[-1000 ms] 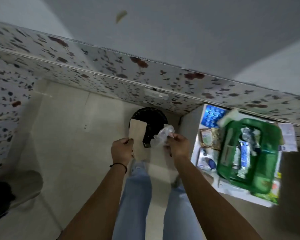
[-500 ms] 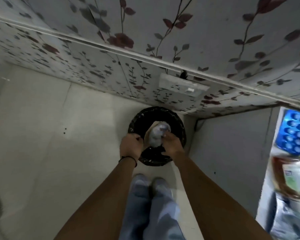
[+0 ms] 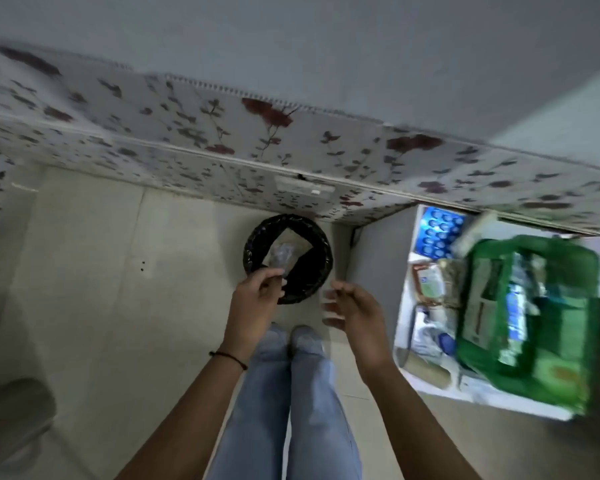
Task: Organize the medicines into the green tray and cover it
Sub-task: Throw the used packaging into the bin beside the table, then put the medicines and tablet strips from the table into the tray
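Observation:
A green tray with several medicine strips and packets in it lies on a white surface at the right. A blue blister pack and other packets sit beside the tray's left side. On the floor stands a black bin; a brown paper wrapper and a clear plastic wrapper lie inside it. My left hand hovers at the bin's near rim, fingers loosely curled, holding nothing. My right hand is open just right of the bin, fingers apart and blurred.
A flower-patterned wall with a white socket plate runs behind the bin. Pale floor tiles spread to the left. A grey rounded object sits at the lower left. My legs in blue jeans stand below the bin.
Both hands let go of the paper and plastic wrappers, which now lie in the bin. The hands pulled back and apart, and my view swung back right to show the green tray.

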